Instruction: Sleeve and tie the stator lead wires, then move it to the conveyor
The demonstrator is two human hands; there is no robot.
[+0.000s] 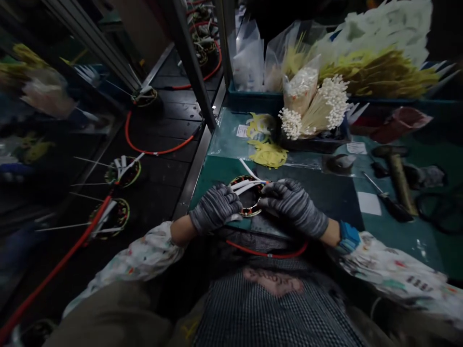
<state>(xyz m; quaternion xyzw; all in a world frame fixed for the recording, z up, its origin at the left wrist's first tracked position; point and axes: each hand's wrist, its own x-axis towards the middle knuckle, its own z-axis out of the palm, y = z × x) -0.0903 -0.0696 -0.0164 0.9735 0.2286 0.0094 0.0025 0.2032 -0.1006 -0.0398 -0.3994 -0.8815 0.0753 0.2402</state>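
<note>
A ring-shaped motor stator [250, 212] with dark windings and white insulating sleeves [246, 186] stands at the near edge of the green work surface. Gripping its left side is my left hand [216, 208], in a grey striped glove with the fingers curled. My right hand [297, 207], gloved alike, closes on the right side of the stator, where the sleeves meet; its fingertips are partly hidden. A red cable [269, 255] hangs in a curve below the table edge at my lap.
Yellow insulation pieces [268, 155] lie behind the stator. A bundle of white-tipped sticks [320, 108] stands in a bin at the back. To the right are a hammer [400, 180] and a screwdriver [388, 200]. More stators [123, 172] with red cables sit on the dark conveyor at left, beyond a metal post [197, 62].
</note>
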